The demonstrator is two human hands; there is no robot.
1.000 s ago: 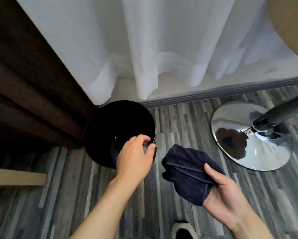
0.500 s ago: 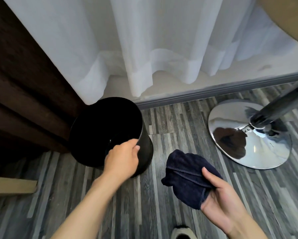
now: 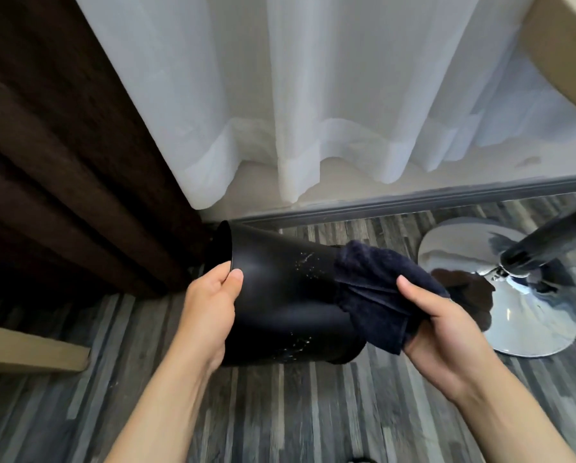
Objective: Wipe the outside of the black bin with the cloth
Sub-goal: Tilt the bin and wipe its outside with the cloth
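Note:
The black bin (image 3: 279, 295) is tipped on its side, mouth to the left, base to the right, above the striped floor. My left hand (image 3: 209, 309) grips its rim, thumb on the outer wall and fingers inside. Pale specks show on the wall near the base. A dark navy cloth (image 3: 376, 289) is bunched in my right hand (image 3: 446, 335) and lies against the bin's base end.
A brown curtain (image 3: 63, 168) hangs at the left and a white sheer curtain (image 3: 296, 95) behind the bin. A chrome round stand base (image 3: 530, 315) with a dark pole (image 3: 553, 242) sits at the right. A beige board (image 3: 29, 352) lies at the lower left.
My left hand has tipped the bin from upright onto its side, mouth to the left. My right hand has brought the cloth up against the bin's base end.

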